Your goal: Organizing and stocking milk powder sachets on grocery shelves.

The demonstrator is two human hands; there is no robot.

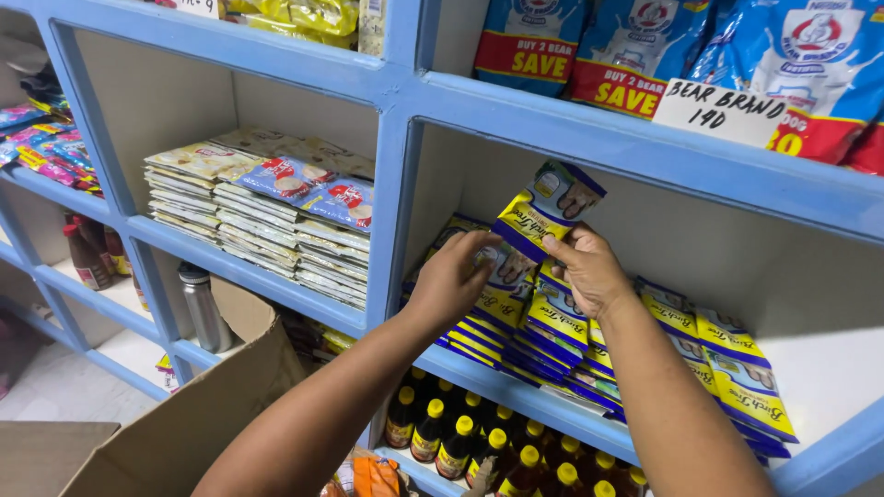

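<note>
My right hand [589,271] holds a yellow and blue sachet [545,210] by its lower edge, tilted up above the shelf. My left hand [456,276] rests with bent fingers on a row of the same yellow and blue sachets [516,317] stacked overlapping on the blue shelf [516,391]. More of these sachets [727,368] lie in a row further right on the same shelf. Both forearms reach up from below.
Flat sachet stacks [262,216] fill the left compartment. Large blue pouches [635,46] and a handwritten price card [721,110] sit on the shelf above. Dark bottles with yellow caps [479,442] stand below. An open cardboard box [184,414] and a metal flask [203,308] are lower left.
</note>
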